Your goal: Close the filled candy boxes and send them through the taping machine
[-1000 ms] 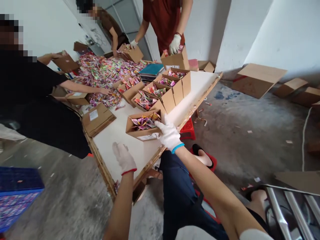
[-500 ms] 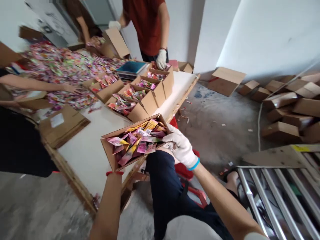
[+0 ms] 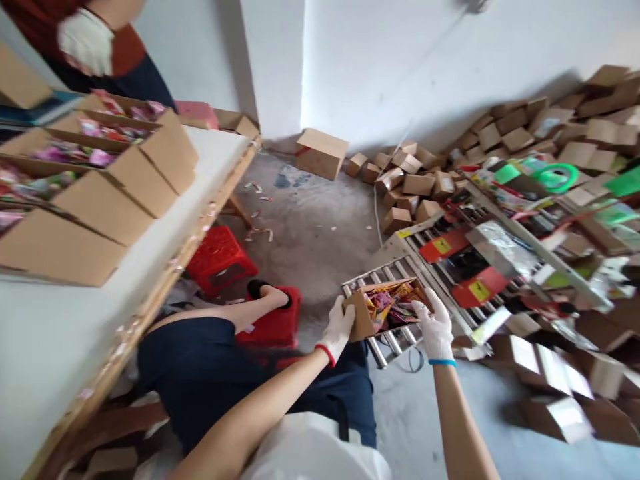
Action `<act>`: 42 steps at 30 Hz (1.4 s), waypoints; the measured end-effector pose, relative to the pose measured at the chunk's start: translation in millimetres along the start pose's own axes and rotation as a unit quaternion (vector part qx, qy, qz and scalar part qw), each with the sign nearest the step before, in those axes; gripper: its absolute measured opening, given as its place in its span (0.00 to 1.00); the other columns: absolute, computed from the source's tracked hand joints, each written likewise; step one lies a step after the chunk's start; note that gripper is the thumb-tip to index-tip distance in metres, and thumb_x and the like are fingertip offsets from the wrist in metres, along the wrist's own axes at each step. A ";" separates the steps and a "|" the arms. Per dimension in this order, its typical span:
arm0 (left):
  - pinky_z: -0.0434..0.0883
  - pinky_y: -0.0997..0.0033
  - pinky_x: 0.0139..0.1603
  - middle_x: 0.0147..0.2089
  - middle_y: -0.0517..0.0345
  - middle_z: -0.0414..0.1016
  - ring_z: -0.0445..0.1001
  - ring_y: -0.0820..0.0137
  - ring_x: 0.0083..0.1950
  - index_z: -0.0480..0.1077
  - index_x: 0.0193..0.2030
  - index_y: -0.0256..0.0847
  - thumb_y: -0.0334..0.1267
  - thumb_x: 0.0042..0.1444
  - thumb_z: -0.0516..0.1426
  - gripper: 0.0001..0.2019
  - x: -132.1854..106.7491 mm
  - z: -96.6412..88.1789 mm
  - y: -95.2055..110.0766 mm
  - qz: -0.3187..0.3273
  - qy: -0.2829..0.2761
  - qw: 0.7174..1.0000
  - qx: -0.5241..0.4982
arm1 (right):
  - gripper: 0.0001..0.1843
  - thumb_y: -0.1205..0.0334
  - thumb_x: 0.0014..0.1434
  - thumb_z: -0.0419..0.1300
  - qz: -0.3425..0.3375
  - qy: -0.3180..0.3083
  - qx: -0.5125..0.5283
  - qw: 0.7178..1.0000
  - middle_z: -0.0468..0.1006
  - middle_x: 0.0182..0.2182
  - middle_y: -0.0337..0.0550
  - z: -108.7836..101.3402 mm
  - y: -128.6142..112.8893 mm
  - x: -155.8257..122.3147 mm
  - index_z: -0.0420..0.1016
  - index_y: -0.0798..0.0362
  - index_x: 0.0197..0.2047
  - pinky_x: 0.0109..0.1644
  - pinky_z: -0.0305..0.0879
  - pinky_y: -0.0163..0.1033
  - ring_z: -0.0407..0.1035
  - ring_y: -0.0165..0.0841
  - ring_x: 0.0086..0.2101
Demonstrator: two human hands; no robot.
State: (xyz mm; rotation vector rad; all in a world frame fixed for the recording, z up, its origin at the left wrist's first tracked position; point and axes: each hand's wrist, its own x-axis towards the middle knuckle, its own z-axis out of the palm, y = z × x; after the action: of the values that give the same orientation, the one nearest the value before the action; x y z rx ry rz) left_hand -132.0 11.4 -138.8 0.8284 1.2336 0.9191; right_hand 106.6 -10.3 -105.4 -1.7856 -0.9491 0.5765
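Between my two gloved hands is an open cardboard box (image 3: 364, 323) filled with small pink and yellow packets (image 3: 393, 307). My left hand (image 3: 337, 327), in a white glove with a red cuff, is closed on the box's left end. At the opposite end my right hand (image 3: 436, 327), gloved in white with a blue cuff, grips the right side. The box is over the near end of a metal roller conveyor (image 3: 385, 350); I cannot tell whether it touches the rollers.
Several packet-filled boxes (image 3: 145, 173) stand on the white table (image 3: 150, 260) at left, near a co-worker's gloved hand (image 3: 86, 41). Red stools (image 3: 220, 260) are beside it. A red-and-yellow-marked sealing machine (image 3: 480, 290) sits on the conveyor. Closed cartons (image 3: 420, 187) are heaped by the wall.
I have turned right, away from the table. The filled box has moved with my hands from the table's edge to over the conveyor end. My left hand, hidden before, now shows.
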 end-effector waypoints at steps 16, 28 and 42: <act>0.68 0.57 0.65 0.57 0.49 0.78 0.76 0.60 0.59 0.72 0.57 0.42 0.44 0.59 0.63 0.20 14.3 54.5 -3.6 0.066 -0.116 0.989 0.063 | 0.32 0.50 0.39 0.77 -0.150 -0.252 -0.367 0.883 0.72 0.42 0.46 -45.2 19.9 56.3 0.77 0.51 0.47 0.43 0.69 0.43 0.70 0.40 0.39; 0.55 0.49 0.76 0.72 0.40 0.62 0.60 0.52 0.74 0.60 0.71 0.38 0.45 0.52 0.69 0.42 18.2 37.1 -14.3 0.333 -0.153 0.892 0.266 | 0.16 0.51 0.65 0.58 -0.131 -0.111 -0.508 0.844 0.74 0.45 0.55 -5.2 -3.3 12.9 0.79 0.51 0.47 0.52 0.59 0.49 0.65 0.47 0.47; 0.61 0.52 0.68 0.47 0.47 0.80 0.74 0.53 0.57 0.79 0.48 0.45 0.47 0.63 0.58 0.13 -8.3 30.6 22.7 0.360 -0.296 0.815 0.345 | 0.37 0.45 0.66 0.47 -0.091 0.065 -0.207 0.972 0.61 0.65 0.58 18.2 15.7 -49.1 0.53 0.55 0.73 0.67 0.55 0.60 0.57 0.51 0.64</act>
State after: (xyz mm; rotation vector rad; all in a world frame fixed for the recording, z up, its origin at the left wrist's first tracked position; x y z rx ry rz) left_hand -105.3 12.3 -110.4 2.0929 0.6523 0.6669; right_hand 70.0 -43.5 -128.9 -2.0444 -1.1875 0.1456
